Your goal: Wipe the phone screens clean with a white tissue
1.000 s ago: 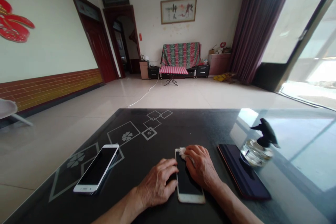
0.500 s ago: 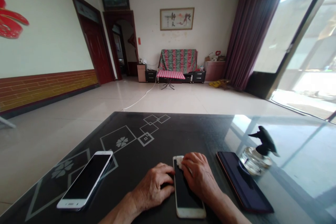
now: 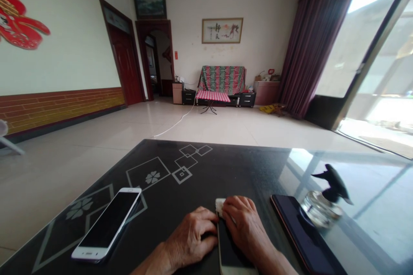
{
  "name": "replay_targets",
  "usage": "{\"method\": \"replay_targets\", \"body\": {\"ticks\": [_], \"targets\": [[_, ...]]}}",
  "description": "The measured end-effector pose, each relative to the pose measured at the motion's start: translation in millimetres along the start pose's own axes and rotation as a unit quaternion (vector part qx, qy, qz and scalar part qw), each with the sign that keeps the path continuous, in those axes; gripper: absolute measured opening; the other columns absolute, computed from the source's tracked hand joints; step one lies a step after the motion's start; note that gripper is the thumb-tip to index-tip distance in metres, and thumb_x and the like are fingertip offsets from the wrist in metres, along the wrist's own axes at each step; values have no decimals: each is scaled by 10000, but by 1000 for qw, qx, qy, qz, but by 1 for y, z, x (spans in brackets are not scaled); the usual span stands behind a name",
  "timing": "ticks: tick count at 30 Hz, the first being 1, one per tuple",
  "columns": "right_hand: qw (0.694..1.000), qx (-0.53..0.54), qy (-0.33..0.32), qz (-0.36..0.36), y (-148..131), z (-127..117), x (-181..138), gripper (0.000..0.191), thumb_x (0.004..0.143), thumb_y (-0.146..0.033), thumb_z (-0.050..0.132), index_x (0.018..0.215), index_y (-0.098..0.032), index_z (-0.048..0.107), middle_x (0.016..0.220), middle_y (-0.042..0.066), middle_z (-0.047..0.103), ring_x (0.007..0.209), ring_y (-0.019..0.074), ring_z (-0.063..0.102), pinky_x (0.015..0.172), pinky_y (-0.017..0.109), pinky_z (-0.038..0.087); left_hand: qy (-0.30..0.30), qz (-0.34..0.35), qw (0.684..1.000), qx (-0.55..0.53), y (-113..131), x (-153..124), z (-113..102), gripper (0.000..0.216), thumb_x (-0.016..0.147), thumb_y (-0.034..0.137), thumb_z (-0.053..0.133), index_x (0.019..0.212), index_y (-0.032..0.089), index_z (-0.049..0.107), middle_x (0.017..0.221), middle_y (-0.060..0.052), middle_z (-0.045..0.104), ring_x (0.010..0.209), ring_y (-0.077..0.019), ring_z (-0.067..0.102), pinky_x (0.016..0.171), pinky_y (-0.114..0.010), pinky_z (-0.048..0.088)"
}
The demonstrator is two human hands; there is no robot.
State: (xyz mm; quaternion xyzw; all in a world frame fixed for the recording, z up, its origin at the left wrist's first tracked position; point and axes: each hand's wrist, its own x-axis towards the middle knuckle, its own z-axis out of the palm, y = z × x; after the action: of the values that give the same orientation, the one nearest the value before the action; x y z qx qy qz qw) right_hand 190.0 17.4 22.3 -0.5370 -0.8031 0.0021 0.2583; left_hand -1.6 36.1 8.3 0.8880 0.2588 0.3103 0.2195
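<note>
A white-framed smartphone (image 3: 232,247) with a dark screen lies face up on the table before me; its near end runs off the picture's bottom edge. My left hand (image 3: 196,235) is curled against its left side, fingertips and thumb holding that edge. Across the upper screen lies my right hand (image 3: 243,221), closed on a crumpled white tissue (image 3: 220,207) pressed to the phone's top left corner. Most of the tissue is hidden under the fingers.
Another white smartphone (image 3: 108,223) lies at left on the glossy black table (image 3: 238,163). To the right are a dark phone (image 3: 311,240) and a clear spray bottle (image 3: 322,208) with a black trigger head. Beyond, a small checkered table (image 3: 213,96) stands on the tiled floor.
The view has tilted slightly up and to the left, so everything on the table sits lower and further right. Both hands keep nearly the same place on the phone.
</note>
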Motion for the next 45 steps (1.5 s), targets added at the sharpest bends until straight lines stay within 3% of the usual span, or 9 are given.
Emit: {"method": "replay_targets", "body": {"ticks": [4, 9, 17, 21, 25, 28, 32, 38, 45], "targets": [[999, -14, -29, 5, -2, -3, 1, 240, 919, -170, 412, 970, -277, 621, 1032, 28, 613, 981, 216, 518, 875, 381, 347, -3, 0, 1000, -6, -1, -1, 1, 142, 757, 77, 664, 826, 192, 708, 1033, -21, 688, 958, -153, 611, 867, -249, 486], [998, 4, -65, -3, -2, -10, -3, 389, 797, -103, 469, 1115, -298, 577, 1151, 18, 598, 1074, 232, 492, 946, 410, 309, -4, -3, 1000, -10, 0, 0, 0, 141, 764, 75, 661, 828, 192, 705, 1049, -24, 686, 963, -157, 605, 865, -258, 483], [987, 84, -132, -46, 4, -23, -4, 267, 778, -60, 441, 868, -239, 619, 906, 10, 627, 918, 180, 535, 809, 289, 385, -21, -11, 1000, -11, 0, 1, -2, 130, 773, 93, 672, 839, 197, 712, 1042, -14, 692, 956, -156, 602, 882, -249, 463], [985, 128, -105, -43, 6, -17, -2, 262, 785, -39, 435, 868, -222, 604, 894, 3, 629, 923, 167, 539, 832, 275, 400, -24, -16, 1000, -7, 1, -1, -2, 137, 765, 80, 672, 828, 195, 712, 1009, -9, 692, 952, -152, 598, 870, -231, 457], [988, 150, -25, 8, 7, 2, -1, 244, 822, -60, 434, 956, -196, 586, 1067, 44, 610, 983, 164, 547, 875, 283, 417, -21, -15, 1000, -10, 2, -1, -1, 128, 774, 88, 667, 829, 194, 710, 1039, -14, 685, 972, -152, 594, 875, -224, 454], [989, 147, 8, 35, 6, 10, 0, 173, 853, -104, 439, 918, -188, 576, 1100, 66, 592, 982, 173, 553, 867, 297, 432, -23, -11, 1000, -12, 2, -1, -1, 128, 784, 91, 660, 838, 196, 712, 1069, -18, 682, 976, -150, 597, 885, -225, 451], [989, 146, -26, 5, 3, -1, 2, 196, 858, -123, 440, 904, -201, 613, 1044, 51, 619, 1000, 180, 549, 896, 306, 428, -25, -11, 1000, -10, 3, -1, -2, 118, 790, 95, 661, 835, 191, 712, 1067, -22, 686, 969, -148, 600, 878, -223, 456], [981, 143, -124, -47, 6, -24, -3, 421, 688, -49, 497, 1043, -222, 644, 1148, 38, 608, 1100, 187, 519, 968, 293, 407, -30, -4, 1000, -5, 2, 0, -4, 99, 808, 117, 660, 846, 196, 707, 1084, -15, 686, 994, -152, 595, 906, -237, 444], [981, 136, -114, -75, 5, -20, 1, 390, 827, -55, 401, 1113, -213, 615, 1170, 46, 613, 1109, 172, 508, 987, 295, 390, -30, -5, 1000, 5, -1, -1, -1, 84, 803, 118, 663, 827, 186, 705, 1072, -22, 679, 981, -156, 592, 899, -240, 448]]}}
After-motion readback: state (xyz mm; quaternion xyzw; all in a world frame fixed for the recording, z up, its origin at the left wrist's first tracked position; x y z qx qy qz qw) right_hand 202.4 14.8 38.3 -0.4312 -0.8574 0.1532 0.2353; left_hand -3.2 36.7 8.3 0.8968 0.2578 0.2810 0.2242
